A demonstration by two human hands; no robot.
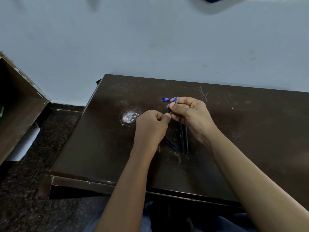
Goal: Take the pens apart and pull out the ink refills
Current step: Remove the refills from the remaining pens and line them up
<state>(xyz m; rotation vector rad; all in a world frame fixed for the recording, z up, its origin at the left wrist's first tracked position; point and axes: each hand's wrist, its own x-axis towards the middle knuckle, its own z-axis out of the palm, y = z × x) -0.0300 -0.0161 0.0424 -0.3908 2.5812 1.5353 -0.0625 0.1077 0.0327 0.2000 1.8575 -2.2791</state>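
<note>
A blue pen (169, 109) is held tilted above the dark desk (100, 148), its tip pointing toward 1 o'clock. It is gripped by the curled fingers and thumb of the right hand (189, 114), and its lower end is pinched by the left hand (150, 126). At 12 o'clock from the hands, blue ink refills (165, 99) are laid side by side on the desk. At 6 o'clock from the right hand, two black barrels (183, 139) lie together, with a short black piece (171, 143) just beside them at 9 o'clock. A round pale scuff (128, 117) is seen at 9 o'clock from the left hand.
</note>
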